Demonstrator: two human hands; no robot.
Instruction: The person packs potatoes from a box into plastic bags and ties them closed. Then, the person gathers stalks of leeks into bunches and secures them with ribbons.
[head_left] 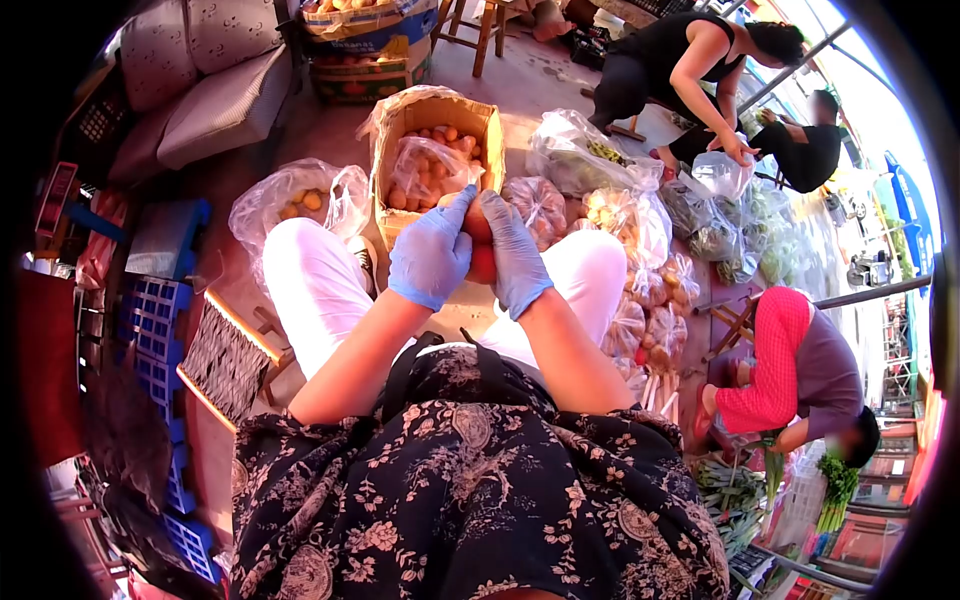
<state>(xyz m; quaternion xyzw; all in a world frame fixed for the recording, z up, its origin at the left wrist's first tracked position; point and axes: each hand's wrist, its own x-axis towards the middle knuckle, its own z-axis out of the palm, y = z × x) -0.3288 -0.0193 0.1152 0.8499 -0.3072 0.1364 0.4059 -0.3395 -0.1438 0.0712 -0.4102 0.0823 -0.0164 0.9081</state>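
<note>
My left hand (431,258), in a blue glove, is closed around the left side of a round reddish-brown fruit (476,222). From the other side my right hand (514,255), also gloved, is closed on it. Just below, between my palms, shows a redder round piece (481,265); I cannot tell which hand bears it. Beyond my fingers stands an open cardboard box (487,125) with many round orange-brown pieces (425,185) and a clear plastic bag (428,163) inside. The exact kind of these round pieces is not clear. My hands partly hide the box's near side.
At left lies a clear bag (345,200) with yellowish round produce. Several filled bags (625,325) line the right, near a crouching person (770,370) handling greens. Another person (690,70) bends over bags at upper right. A woven stool (225,360) and blue crates (155,330) stand left.
</note>
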